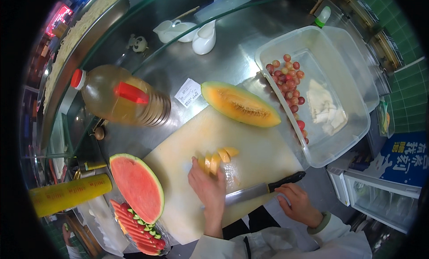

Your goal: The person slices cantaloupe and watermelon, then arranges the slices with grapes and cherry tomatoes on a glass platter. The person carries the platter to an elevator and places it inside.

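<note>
My left hand [208, 185] is on the white cutting board [181, 151], its thumb and fingers closed around several cut pieces of orange melon [214, 162]. One more melon piece [231, 151] lies just beyond them. A large knife [248, 193] with a black handle lies flat on the board's near part, blade toward my left wrist. My right hand [296, 203] is beside the handle, fingers slightly curled, holding nothing. A cantaloupe-type melon wedge [241, 105] with seeds rests across the board's far edge. A cut watermelon piece [137, 188] leans at the board's left side.
A plastic tub [360, 131] holding a white cloth-like item stands right, with grapes [290, 81] beside its wall. Left are an oil jug [124, 96], a yellow roll [72, 193] and a fruit platter [139, 229]. White pitchers [204, 38] and a printed slip [188, 92] lie beyond.
</note>
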Demonstrator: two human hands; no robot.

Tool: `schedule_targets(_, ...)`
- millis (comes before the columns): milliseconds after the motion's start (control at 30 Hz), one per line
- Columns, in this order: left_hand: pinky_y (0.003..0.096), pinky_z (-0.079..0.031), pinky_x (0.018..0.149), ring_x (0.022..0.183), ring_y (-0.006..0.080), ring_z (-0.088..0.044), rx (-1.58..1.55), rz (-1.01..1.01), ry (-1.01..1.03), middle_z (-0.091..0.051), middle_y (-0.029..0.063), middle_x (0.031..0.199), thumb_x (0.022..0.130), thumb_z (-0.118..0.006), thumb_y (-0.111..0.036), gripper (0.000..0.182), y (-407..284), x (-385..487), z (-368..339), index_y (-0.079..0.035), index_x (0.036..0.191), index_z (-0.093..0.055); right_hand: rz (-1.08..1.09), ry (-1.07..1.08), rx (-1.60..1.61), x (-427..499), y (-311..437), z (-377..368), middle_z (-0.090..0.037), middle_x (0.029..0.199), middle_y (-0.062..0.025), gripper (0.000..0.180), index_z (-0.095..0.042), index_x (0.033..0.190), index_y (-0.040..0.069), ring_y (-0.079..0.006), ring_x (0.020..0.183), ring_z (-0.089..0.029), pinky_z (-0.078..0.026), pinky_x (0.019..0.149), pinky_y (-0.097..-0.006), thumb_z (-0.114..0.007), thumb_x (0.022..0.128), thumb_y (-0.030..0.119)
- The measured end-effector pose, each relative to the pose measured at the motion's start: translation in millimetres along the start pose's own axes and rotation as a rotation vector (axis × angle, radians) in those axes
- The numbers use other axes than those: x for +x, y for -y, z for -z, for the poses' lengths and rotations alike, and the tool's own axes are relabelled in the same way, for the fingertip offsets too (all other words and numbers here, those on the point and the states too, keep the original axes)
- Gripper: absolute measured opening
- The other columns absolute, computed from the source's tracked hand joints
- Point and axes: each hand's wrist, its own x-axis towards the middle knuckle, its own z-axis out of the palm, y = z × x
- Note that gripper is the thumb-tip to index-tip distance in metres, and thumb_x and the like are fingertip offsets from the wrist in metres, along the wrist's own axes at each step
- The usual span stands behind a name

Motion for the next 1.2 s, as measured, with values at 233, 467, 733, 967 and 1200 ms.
schedule_targets(233, 0.0443, -0.04, 0.093, 0.105, 0.036, -0.048, -0.08, -0.054, 0.027, -0.053, 0.0193, 0.113, 0.068, -0.071, -0.008, 0.068, 6.9, 9.9, 1.4, 0.002, 0.128, -0.042, -0.025, -0.048, -0.025, -9.0, 3.3, 2.2, -0.06, 0.092, -0.0153, 0.02, -0.062, 0.099, 0.001, -0.0336, 0.08, -0.061, -0.051, 0.071, -0.0387, -0.064, 0.08, 0.005)
schedule_targets(467, 0.0408, -0.042, 0.093, 0.109, 0.0342, -0.049, -0.433, 0.097, 0.039, -0.052, 0.0191, 0.116, 0.072, -0.075, -0.014, 0.068, 37.4, -13.2, 36.9, 0.001, 0.129, -0.041, -0.004, 0.023, -0.169, -24.2, 27.1, -1.8, -0.061, 0.095, -0.0187, 0.019, -0.061, 0.099, 0.0, -0.038, 0.083, -0.06, -0.05, 0.074, -0.0403, -0.06, 0.08, 0.001)
schedule_targets(733, 0.0395, -0.036, 0.103, 0.122, 0.0288, -0.046, -0.655, 0.186, -0.247, -0.042, 0.018, 0.13, 0.074, -0.077, -0.016, 0.082, 117.0, -116.0, 193.4, 0.001, 0.136, -0.025, -0.15, 0.169, -0.156, -50.9, 86.0, -27.1, -0.06, 0.099, -0.0198, 0.02, -0.059, 0.106, -0.002, -0.0373, 0.092, -0.057, -0.045, 0.084, -0.0395, -0.047, 0.095, 0.011)
schedule_targets(967, 0.038, -0.036, 0.103, 0.12, 0.028, -0.047, -0.011, 0.512, -0.479, -0.045, 0.0193, 0.127, 0.074, -0.074, -0.012, 0.075, 280.0, -171.1, 312.4, 0.003, 0.133, -0.032, 0.007, 0.273, -0.132, -34.3, 137.1, -73.8, -0.061, 0.109, -0.0215, 0.021, -0.058, 0.109, -0.002, -0.0376, 0.1, -0.058, -0.045, 0.089, -0.0398, -0.049, 0.095, 0.011)
schedule_targets(1200, 0.0415, -0.046, 0.088, 0.105, 0.0355, -0.052, 0.254, 0.383, -0.129, -0.054, 0.0175, 0.118, 0.066, -0.074, -0.009, 0.062, 340.7, -178.2, 338.8, -0.001, 0.121, -0.046, 0.143, 0.228, -0.035, -31.0, 169.2, -114.9, -0.054, 0.081, -0.0161, 0.012, -0.055, 0.093, -0.003, -0.0275, 0.07, -0.053, -0.043, 0.065, -0.0327, -0.046, 0.086, -0.001)
